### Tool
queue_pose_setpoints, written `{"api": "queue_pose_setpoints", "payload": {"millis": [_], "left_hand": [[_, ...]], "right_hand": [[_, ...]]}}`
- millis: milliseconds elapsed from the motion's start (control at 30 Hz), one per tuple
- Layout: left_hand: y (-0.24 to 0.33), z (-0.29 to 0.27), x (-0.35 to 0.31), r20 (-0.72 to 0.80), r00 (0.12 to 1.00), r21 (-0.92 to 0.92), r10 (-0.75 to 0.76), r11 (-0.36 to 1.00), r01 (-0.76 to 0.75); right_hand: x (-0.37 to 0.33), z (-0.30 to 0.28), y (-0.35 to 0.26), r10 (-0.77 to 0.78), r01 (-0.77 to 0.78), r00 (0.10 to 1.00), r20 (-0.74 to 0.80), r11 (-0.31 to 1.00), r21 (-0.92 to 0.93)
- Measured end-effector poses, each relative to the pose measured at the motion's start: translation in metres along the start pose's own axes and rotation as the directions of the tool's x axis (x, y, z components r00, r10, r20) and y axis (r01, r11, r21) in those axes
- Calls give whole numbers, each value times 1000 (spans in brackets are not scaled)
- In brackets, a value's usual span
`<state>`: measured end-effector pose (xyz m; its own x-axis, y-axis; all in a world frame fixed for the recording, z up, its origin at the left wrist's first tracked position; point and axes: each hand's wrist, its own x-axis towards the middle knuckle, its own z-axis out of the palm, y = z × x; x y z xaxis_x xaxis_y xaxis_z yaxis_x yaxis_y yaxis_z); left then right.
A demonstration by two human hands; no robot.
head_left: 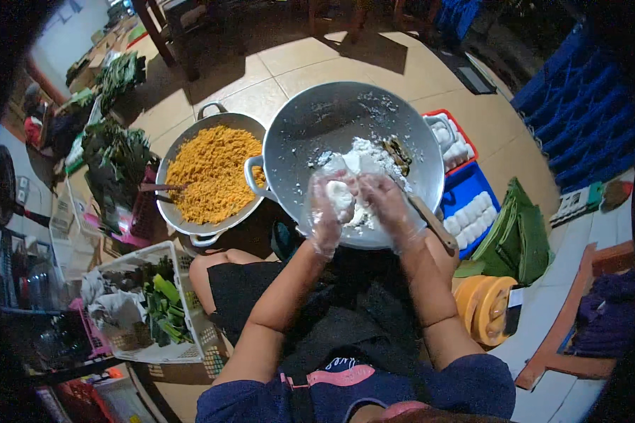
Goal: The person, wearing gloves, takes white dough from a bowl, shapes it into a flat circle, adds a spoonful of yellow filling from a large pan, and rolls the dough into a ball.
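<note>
Both my hands wear clear plastic gloves and are over a big grey metal wok (300,130). In the palm of my left hand (326,215) lies a white lump (341,196) that looks like sticky rice, with the fingers curled around it. My right hand (388,204) is close beside it, its fingers bent inward near the lump; whatever they hold is hidden. Loose white rice (365,151) is heaped in the wok, and crumbs stick to its wall. A brownish wrapped bit (398,155) lies beside the heap. A wooden handle (432,224) rests across the wok's right rim.
Left of the wok stands a two-handled pan of orange-yellow crumbly filling (215,173) with a spoon. On the right are a red tray (466,134) and a blue tray (450,185) of white pieces, folded green leaves (518,236) and orange round containers (481,307). A white basket (197,310) sits left.
</note>
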<state>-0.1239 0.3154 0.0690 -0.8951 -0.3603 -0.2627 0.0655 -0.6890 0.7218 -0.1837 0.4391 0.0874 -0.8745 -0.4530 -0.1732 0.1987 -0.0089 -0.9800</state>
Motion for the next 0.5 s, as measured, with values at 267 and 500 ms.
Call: {"api": "queue_pose_setpoints", "payload": {"millis": [267, 500], "left_hand": [[-23, 26, -10, 325, 945, 71, 26, 996, -52], [-16, 28, -8, 362, 915, -318, -179, 899, 302]], "right_hand": [[-22, 6, 22, -718, 647, 695, -29, 643, -410], [-20, 10, 19, -299, 238, 944, 141, 910, 338]]}}
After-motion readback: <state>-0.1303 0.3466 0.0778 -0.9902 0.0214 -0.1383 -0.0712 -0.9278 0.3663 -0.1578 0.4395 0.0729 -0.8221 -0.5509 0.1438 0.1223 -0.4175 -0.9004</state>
